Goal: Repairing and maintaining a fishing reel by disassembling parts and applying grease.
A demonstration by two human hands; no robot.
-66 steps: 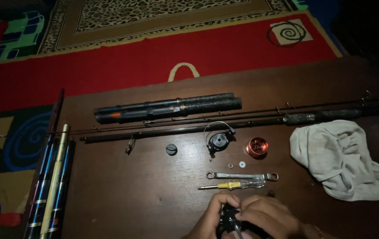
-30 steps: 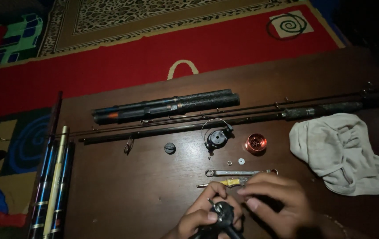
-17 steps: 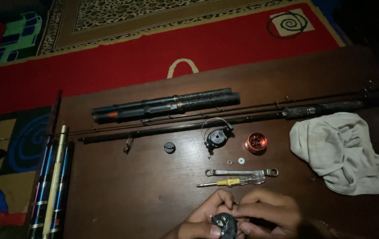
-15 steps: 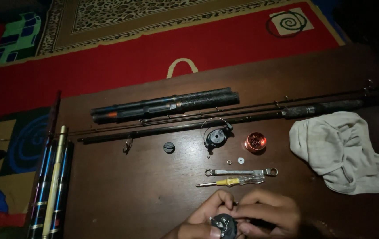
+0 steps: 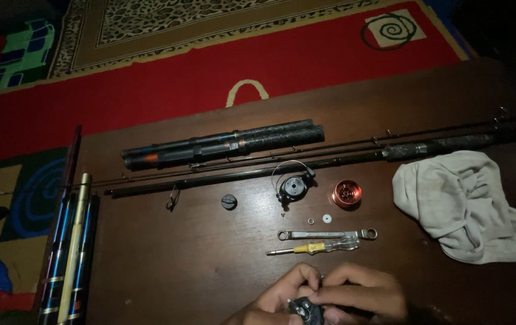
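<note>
Both hands low at 6 o'clock of the view, pressed together at the near edge of the dark wooden table (image 5: 167, 277). Left hand (image 5: 282, 298) curled around a small dark reel part (image 5: 306, 310), fingers wrapped under and beside it; right hand (image 5: 363, 292) closed over the same part from the 3 o'clock side, fingertips pinching at its top. Each grip narrow and holding that part; much of the part hidden by fingers and cut off by the frame edge.

Just at 12 o'clock from the hands, a yellow-handled screwdriver (image 5: 315, 247) lying flat, tip toward 9 o'clock. Just beyond it, a small wrench (image 5: 327, 234), roughly parallel. Further toward 12 o'clock, a tiny washer (image 5: 310, 221) and a small white gear (image 5: 327, 218) side by side, apart from the tools. A red metal spool (image 5: 346, 193) at about 1 o'clock from the hands; a black reel body (image 5: 292, 186) with a wire bail just to the spool's 9 o'clock side; a round black knob (image 5: 228, 201) further toward 9 o'clock.

Across the far half of the table, long thin fishing rods (image 5: 342, 159) lying crosswise, with dark rod tubes (image 5: 222, 143) beyond them. A crumpled pale cloth (image 5: 463, 204) at 3 o'clock. A bundle of blue and gold rod sections (image 5: 68, 253) at 9 o'clock, along the table's left edge. Red patterned carpet (image 5: 210, 72) beyond the table at 12 o'clock.
</note>
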